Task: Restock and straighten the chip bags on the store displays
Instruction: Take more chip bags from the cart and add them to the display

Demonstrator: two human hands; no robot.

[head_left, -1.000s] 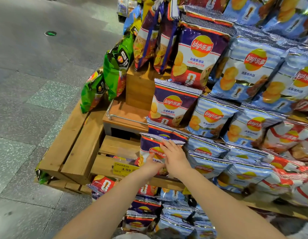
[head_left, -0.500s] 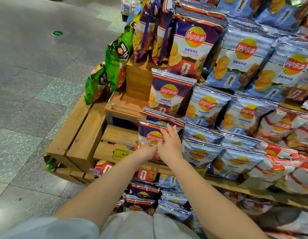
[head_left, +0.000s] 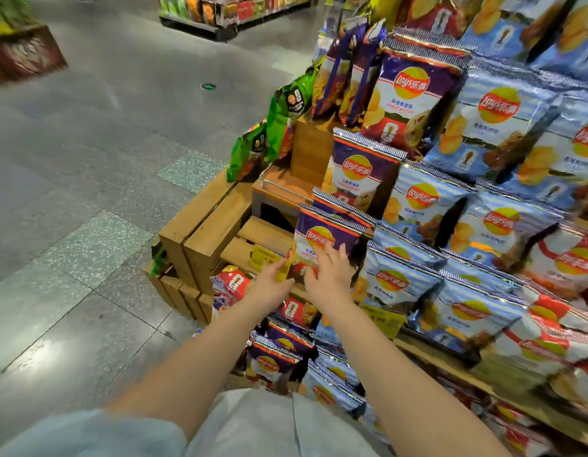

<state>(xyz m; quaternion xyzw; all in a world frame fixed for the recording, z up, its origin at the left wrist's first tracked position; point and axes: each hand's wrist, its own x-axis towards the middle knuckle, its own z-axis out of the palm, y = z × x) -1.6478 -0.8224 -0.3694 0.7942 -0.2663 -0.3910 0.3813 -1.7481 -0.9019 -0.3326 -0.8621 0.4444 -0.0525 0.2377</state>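
A shop: tiered wooden display (head_left: 200, 232) of chip bags (head_left: 421, 199), yellow price tags (head_left: 264, 255).

Two bare forearms run up from the bottom of the frame, uncovered to the wrists, with no watch, ring or band showing on the left hand (head_left: 273, 285) or the right hand (head_left: 330, 280). A pale blue-grey short sleeve (head_left: 88, 433) fills the lower left corner. Light grey fabric (head_left: 269, 423) with a vertical seam lies at bottom centre.
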